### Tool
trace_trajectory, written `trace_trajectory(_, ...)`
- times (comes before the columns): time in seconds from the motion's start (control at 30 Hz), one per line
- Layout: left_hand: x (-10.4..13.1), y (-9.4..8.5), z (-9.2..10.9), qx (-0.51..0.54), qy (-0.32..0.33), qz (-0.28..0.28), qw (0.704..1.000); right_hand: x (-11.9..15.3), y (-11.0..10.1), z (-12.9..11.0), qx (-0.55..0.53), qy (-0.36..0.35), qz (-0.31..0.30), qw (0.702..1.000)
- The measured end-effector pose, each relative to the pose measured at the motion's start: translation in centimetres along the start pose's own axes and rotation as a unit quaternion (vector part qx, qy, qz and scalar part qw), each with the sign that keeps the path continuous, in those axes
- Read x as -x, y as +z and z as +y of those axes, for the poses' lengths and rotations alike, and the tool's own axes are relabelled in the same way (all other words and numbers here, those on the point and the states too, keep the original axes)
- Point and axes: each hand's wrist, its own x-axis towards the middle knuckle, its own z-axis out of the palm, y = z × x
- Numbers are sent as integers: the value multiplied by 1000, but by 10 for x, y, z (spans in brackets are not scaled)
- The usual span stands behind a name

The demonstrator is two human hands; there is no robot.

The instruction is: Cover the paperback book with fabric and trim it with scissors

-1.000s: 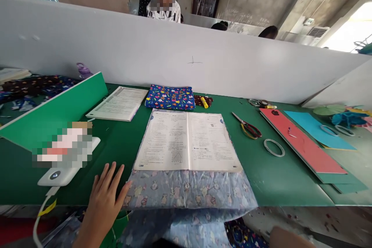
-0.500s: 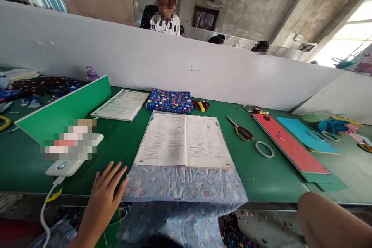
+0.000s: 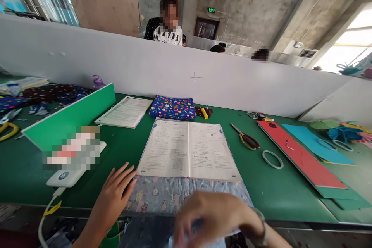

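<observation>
An open book (image 3: 188,151) lies on a sheet of bluish patterned cloth or film (image 3: 157,197), whose lower part hangs over the table's front edge. My left hand (image 3: 117,186) rests flat at the sheet's left edge, fingers outstretched, holding nothing. Over the lower part of the sheet is my right hand (image 3: 209,217), blurred by motion, its fingers pointing down. Whether those fingers hold anything cannot be made out.
On the green table (image 3: 290,197) to the right lie scissors (image 3: 247,137), a tape ring (image 3: 272,159) and a red board (image 3: 302,155). A white power bank (image 3: 66,176) with a cable is at left. Behind are folded blue cloth (image 3: 173,107), another book (image 3: 124,111) and a grey partition (image 3: 232,83).
My right hand has come in from the lower right to above the sheet's front part. The left hand stays beside the sheet. The whole view has shifted a little.
</observation>
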Motion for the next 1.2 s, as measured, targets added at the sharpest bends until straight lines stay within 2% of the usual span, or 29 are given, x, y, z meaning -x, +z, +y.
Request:
trace_trajectory(0.13, -1, 6, 0, 17, -17, -19, 1000, -48, 32, 53, 104, 58, 22, 993)
trace_trajectory(0.23, 0, 8, -1, 32, -28, -26, 999, -56, 56, 69, 165, 57, 21, 984)
trace_trajectory(0.33, 2, 9, -1, 40, -35, -30, 998, -51, 68, 74, 185, 35, 12, 982)
trace_trajectory(0.57, 5, 15, -4, 27, -20, -8, 999, -44, 75, 86, 190, 10, 35, 981)
trace_trajectory(0.83, -1, 12, 2, -29, 56, -20, 998, -41, 74, 88, 175, 8, 42, 984)
trace_trajectory(1.0, 0, 15, 1, -17, 44, -19, 999, -34, 69, 92, 204, 0, 54, 978)
trace_trajectory(1.2, 0, 12, 3, -10, 34, -24, 999, -29, 79, 95, 206, 14, 82, 975)
